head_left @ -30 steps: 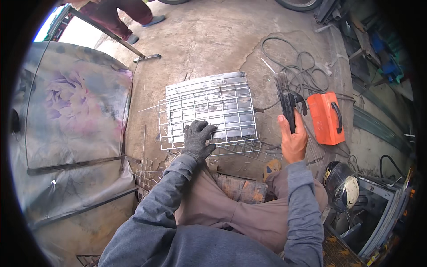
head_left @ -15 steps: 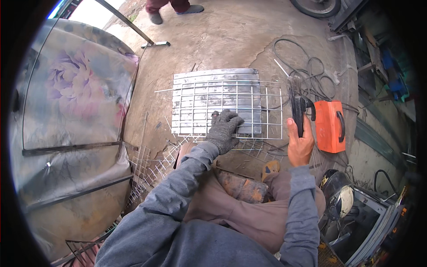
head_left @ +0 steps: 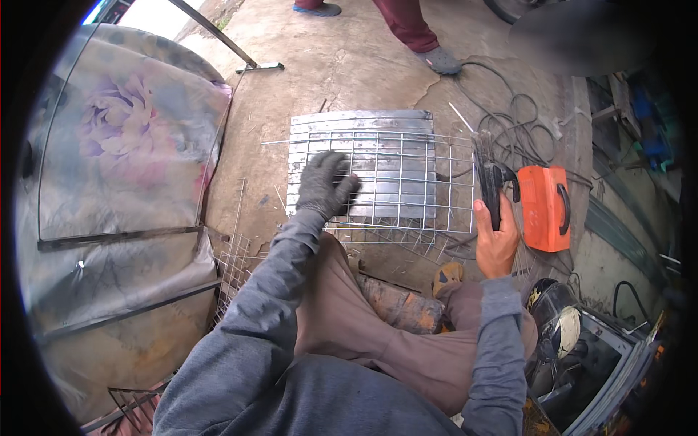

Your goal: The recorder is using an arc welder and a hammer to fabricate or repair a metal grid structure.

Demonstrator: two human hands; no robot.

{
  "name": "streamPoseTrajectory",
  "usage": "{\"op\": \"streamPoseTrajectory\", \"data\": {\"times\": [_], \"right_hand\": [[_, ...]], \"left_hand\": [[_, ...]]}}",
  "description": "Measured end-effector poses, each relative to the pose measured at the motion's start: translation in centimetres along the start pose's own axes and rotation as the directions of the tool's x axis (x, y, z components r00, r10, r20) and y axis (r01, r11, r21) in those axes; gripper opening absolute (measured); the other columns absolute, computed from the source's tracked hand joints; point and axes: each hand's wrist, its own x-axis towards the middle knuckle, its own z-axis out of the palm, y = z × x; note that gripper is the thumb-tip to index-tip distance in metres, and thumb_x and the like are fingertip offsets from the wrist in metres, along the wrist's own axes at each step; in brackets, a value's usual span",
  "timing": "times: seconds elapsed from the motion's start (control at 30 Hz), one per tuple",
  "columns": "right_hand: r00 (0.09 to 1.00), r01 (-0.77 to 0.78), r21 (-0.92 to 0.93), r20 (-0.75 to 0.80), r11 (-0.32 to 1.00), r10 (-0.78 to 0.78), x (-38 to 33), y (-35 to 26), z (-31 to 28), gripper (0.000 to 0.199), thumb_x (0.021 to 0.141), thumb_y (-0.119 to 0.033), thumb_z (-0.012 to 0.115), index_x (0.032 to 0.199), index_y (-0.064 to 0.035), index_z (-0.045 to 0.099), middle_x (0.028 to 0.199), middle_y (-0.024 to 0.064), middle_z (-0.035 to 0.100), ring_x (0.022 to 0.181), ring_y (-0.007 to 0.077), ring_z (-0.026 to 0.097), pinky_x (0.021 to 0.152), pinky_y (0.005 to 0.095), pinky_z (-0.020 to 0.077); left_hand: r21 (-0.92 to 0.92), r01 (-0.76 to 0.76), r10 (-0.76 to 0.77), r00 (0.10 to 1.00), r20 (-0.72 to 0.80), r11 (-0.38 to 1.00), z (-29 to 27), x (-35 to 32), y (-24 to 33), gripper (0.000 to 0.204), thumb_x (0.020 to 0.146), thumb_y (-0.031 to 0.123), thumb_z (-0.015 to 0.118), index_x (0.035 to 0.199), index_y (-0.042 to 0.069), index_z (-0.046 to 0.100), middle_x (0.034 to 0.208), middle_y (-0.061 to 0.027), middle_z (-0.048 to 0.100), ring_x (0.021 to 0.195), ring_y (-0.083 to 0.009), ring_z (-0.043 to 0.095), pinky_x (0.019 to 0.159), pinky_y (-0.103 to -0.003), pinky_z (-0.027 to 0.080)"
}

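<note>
My left hand (head_left: 325, 182), in a dark grey knit glove, rests on a wire mesh grid (head_left: 400, 178), fingers reaching away from me and thumb apart. The grid lies over a ribbed silvery metal sheet (head_left: 363, 122) on the ground and sticks out past its right side. My bare right hand (head_left: 497, 236) is closed round the handle of a black welding electrode holder (head_left: 488, 182), upright beside the grid's right edge. A thin pale rod (head_left: 460, 116) slants up and left from the holder's tip.
An orange box with a black handle (head_left: 544, 209) stands right of my right hand, and a coiled cable (head_left: 520, 127) lies beyond. A welding helmet (head_left: 556, 320) sits at my right. Another person's leg (head_left: 411, 29) is at the far side. A flower-printed covered panel (head_left: 123, 145) stands left.
My left hand has slid left and slightly away across the grid. The other person's legs have moved right and nearer. My right hand keeps its hold on the electrode holder.
</note>
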Motion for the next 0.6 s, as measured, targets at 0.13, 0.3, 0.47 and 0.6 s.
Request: {"op": "streamPoseTrajectory", "data": {"times": [0.13,0.3,0.47,0.6], "right_hand": [[0.997,0.03,-0.058,0.067,0.998,-0.026,-0.3,-0.4,-0.1,0.041,0.101,-0.026,0.07,0.131,0.0023,0.064,0.107,0.0173,0.073,0.093,0.0262,0.07,0.085,0.0369,0.0532],[0.994,0.022,-0.088,0.107,0.996,-0.012,-0.9,-0.2,-0.2,0.041,0.099,-0.023,0.072,0.129,0.0035,0.063,0.113,0.0204,0.072,0.101,0.0342,0.071,0.087,0.0402,0.0538],[0.992,0.053,-0.107,0.124,0.993,-0.04,-0.9,-0.2,0.1,0.043,0.098,-0.023,0.073,0.129,0.004,0.063,0.113,0.0221,0.071,0.1,0.0367,0.071,0.086,0.0412,0.0539],[0.988,0.069,-0.122,0.147,0.99,-0.051,-0.9,-0.4,0.2,0.042,0.097,-0.02,0.073,0.129,0.0049,0.062,0.112,0.0223,0.071,0.1,0.0365,0.071,0.085,0.0413,0.054]], "left_hand": [[0.079,0.044,-0.034,0.992,-0.118,0.996,0.6,1.6,-4.4,0.067,0.09,0.048,0.073,0.142,0.009,0.057,0.15,-0.0219,0.051,0.141,-0.0398,0.045,0.119,-0.053,0.031],[0.215,0.023,-0.007,0.997,-0.076,0.976,1.4,1.7,-4.3,0.061,0.096,0.047,0.065,0.147,0.015,0.054,0.156,-0.0198,0.046,0.145,-0.0395,0.041,0.122,-0.058,0.024],[0.192,-0.118,0.118,0.993,0.014,0.974,1.3,2.9,-3.3,0.052,0.099,0.041,0.061,0.146,0.019,0.055,0.153,-0.0144,0.049,0.146,-0.0359,0.042,0.123,-0.059,0.022],[0.2,-0.089,0.095,0.995,-0.021,0.976,2.8,3.1,-1.8,0.054,0.098,0.043,0.063,0.146,0.019,0.056,0.151,-0.0161,0.051,0.145,-0.0374,0.041,0.121,-0.058,0.025]]}}
